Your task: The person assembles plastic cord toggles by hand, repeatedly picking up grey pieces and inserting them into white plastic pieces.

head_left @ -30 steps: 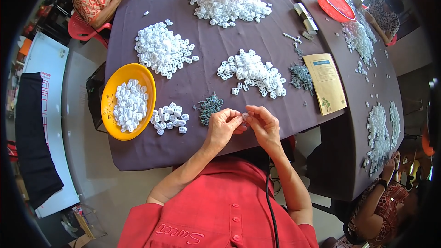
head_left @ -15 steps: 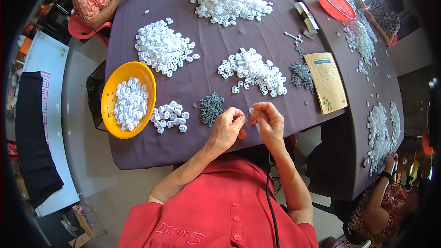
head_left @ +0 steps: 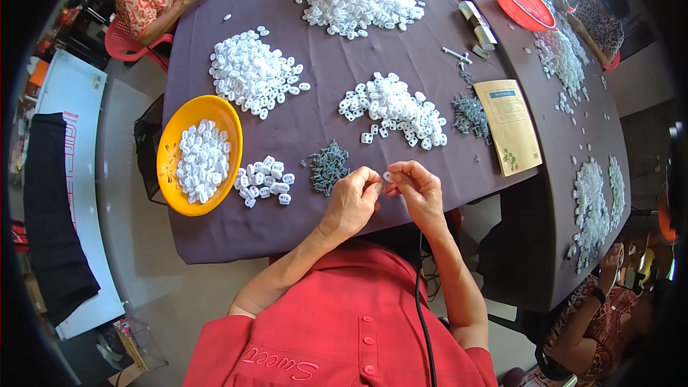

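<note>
Over the table's near edge, my two hands almost meet at the fingertips. Between its thumb and forefinger my right hand (head_left: 420, 197) pinches a small white plastic piece (head_left: 388, 175). My left hand (head_left: 351, 199) has its thumb and fingers pressed together just left of that piece; whatever they hold is too small to make out. Left of my left hand lies a heap of small grey screw-like parts (head_left: 330, 168). Beyond the hands spreads a pile of white plastic pieces with dark holes (head_left: 394, 111).
An orange-yellow plate (head_left: 166, 172) holds white pieces at the left, beside a small white cluster (head_left: 264, 180). Larger white piles (head_left: 254, 72) lie farther back. A tan envelope (head_left: 510, 129) and more grey parts (head_left: 469, 116) lie to the right. Red baskets (head_left: 527, 6) and co-workers surround the table.
My right hand has shifted slightly left, bringing the white piece closer to my left fingertips. At the lower right, a co-worker's hand has moved.
</note>
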The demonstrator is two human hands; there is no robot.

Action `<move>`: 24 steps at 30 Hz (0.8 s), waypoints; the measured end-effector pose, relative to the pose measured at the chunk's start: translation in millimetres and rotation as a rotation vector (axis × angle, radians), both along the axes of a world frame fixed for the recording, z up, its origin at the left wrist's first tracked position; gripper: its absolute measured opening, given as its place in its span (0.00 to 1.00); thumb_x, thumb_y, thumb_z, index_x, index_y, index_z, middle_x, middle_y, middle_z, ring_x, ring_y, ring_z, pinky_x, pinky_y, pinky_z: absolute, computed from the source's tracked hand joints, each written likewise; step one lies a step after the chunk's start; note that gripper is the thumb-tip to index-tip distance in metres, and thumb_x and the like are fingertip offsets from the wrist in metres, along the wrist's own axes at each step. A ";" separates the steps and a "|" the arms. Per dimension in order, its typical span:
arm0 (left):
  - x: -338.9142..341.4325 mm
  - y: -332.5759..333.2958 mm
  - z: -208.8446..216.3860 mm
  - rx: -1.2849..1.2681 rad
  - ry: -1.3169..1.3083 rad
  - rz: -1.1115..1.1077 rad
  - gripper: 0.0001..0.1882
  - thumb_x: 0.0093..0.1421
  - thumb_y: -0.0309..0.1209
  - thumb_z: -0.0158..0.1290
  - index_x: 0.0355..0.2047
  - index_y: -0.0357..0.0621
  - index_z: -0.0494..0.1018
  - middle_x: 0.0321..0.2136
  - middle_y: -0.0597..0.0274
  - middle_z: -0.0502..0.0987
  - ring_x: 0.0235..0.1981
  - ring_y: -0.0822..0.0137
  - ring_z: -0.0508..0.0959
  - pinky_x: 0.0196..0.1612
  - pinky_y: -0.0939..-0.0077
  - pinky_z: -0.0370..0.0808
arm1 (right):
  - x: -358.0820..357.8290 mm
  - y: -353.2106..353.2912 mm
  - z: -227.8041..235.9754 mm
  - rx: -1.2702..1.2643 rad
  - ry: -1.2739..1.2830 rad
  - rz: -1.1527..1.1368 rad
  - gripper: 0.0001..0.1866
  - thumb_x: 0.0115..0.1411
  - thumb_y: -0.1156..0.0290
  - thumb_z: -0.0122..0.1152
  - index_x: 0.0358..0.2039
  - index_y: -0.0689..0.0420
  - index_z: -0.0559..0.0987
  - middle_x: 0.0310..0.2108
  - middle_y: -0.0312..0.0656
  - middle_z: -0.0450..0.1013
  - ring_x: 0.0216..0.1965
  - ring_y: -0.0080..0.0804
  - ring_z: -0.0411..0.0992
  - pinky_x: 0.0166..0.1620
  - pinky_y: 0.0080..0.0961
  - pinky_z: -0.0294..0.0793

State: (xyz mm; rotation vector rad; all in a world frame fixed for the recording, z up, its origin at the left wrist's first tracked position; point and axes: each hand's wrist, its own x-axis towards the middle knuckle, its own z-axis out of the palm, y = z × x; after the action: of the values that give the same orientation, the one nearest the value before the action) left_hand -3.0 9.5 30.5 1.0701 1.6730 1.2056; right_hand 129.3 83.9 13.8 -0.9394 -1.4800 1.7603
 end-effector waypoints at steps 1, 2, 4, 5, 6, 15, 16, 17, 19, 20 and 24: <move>-0.2 0.2 0.2 0.000 -0.001 -0.001 0.05 0.57 0.25 0.48 0.30 0.34 0.70 0.20 0.54 0.75 0.16 0.67 0.76 0.21 0.75 0.72 | 0.5 0.6 -1.0 -0.005 0.005 0.007 0.06 0.59 0.78 0.53 0.36 0.64 0.75 0.25 0.36 0.73 0.25 0.18 0.71 0.30 0.16 0.73; -0.5 0.5 1.0 -0.015 -0.001 -0.006 0.05 0.57 0.25 0.48 0.30 0.34 0.70 0.20 0.52 0.75 0.17 0.65 0.77 0.22 0.73 0.72 | 0.4 0.9 -0.7 -0.005 0.004 0.006 0.06 0.59 0.78 0.53 0.36 0.64 0.75 0.25 0.36 0.73 0.25 0.18 0.71 0.30 0.16 0.73; -1.5 0.6 -0.2 -0.030 -0.001 -0.010 0.05 0.57 0.25 0.48 0.30 0.34 0.70 0.21 0.51 0.75 0.19 0.63 0.77 0.23 0.72 0.72 | -0.1 0.8 1.4 0.029 -0.035 0.036 0.06 0.59 0.81 0.50 0.36 0.65 0.75 0.25 0.35 0.72 0.25 0.18 0.71 0.31 0.17 0.73; -2.3 0.6 -3.4 -0.003 0.061 -0.021 0.05 0.56 0.25 0.48 0.29 0.34 0.70 0.22 0.50 0.76 0.21 0.60 0.77 0.25 0.70 0.72 | -0.6 0.2 2.3 0.029 -0.035 0.037 0.06 0.59 0.81 0.50 0.36 0.65 0.75 0.25 0.35 0.72 0.25 0.18 0.71 0.31 0.17 0.73; -2.9 0.5 -5.9 0.025 0.124 -0.032 0.05 0.56 0.25 0.49 0.29 0.34 0.70 0.23 0.49 0.76 0.23 0.58 0.77 0.27 0.69 0.73 | -1.1 -0.6 3.3 0.036 -0.047 0.035 0.05 0.59 0.81 0.50 0.35 0.65 0.75 0.25 0.35 0.72 0.25 0.18 0.71 0.31 0.17 0.74; -2.9 0.1 -4.6 -0.030 0.078 -0.006 0.05 0.57 0.25 0.50 0.29 0.34 0.70 0.22 0.52 0.76 0.19 0.63 0.77 0.23 0.72 0.72 | -2.2 -2.1 4.3 0.096 -0.108 0.048 0.05 0.58 0.80 0.51 0.34 0.64 0.75 0.26 0.36 0.73 0.26 0.18 0.71 0.31 0.16 0.74; -3.0 0.3 -2.1 -0.029 0.078 -0.007 0.05 0.57 0.25 0.50 0.29 0.34 0.70 0.22 0.52 0.76 0.19 0.63 0.77 0.23 0.72 0.72 | -2.2 -2.0 4.9 0.103 -0.112 0.050 0.05 0.58 0.80 0.51 0.34 0.64 0.75 0.26 0.36 0.73 0.26 0.17 0.71 0.31 0.16 0.74; -3.1 0.6 0.6 -0.064 -0.030 0.006 0.06 0.57 0.26 0.50 0.29 0.34 0.71 0.22 0.55 0.76 0.18 0.68 0.76 0.21 0.76 0.71 | -1.9 -1.9 4.2 0.103 -0.111 0.049 0.05 0.58 0.80 0.51 0.34 0.64 0.75 0.26 0.36 0.73 0.26 0.17 0.71 0.31 0.16 0.74; -3.8 1.1 2.2 -0.099 -0.137 0.017 0.06 0.57 0.26 0.51 0.29 0.34 0.72 0.21 0.59 0.76 0.16 0.73 0.75 0.19 0.80 0.71 | -1.3 -1.9 1.7 0.081 -0.095 0.050 0.05 0.58 0.80 0.52 0.34 0.64 0.75 0.26 0.36 0.74 0.26 0.17 0.71 0.31 0.16 0.74; -4.6 1.0 1.9 -0.099 -0.152 0.023 0.06 0.57 0.26 0.51 0.30 0.33 0.72 0.21 0.61 0.76 0.16 0.75 0.74 0.19 0.82 0.70 | -1.4 -2.3 1.8 0.081 -0.095 0.049 0.05 0.58 0.80 0.52 0.34 0.64 0.75 0.26 0.36 0.74 0.26 0.17 0.71 0.31 0.16 0.74; -6.0 1.1 2.1 -0.103 -0.199 0.028 0.07 0.58 0.27 0.51 0.30 0.33 0.73 0.21 0.62 0.77 0.16 0.77 0.75 0.19 0.86 0.71 | -2.1 -3.3 1.7 0.074 -0.085 0.041 0.05 0.59 0.80 0.52 0.35 0.63 0.75 0.27 0.36 0.74 0.26 0.17 0.71 0.31 0.15 0.73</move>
State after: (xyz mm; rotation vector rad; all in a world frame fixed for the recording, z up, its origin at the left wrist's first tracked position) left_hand -8.9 10.5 32.6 0.8386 1.5823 1.1893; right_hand 127.2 80.6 15.5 -0.9625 -1.6173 1.7005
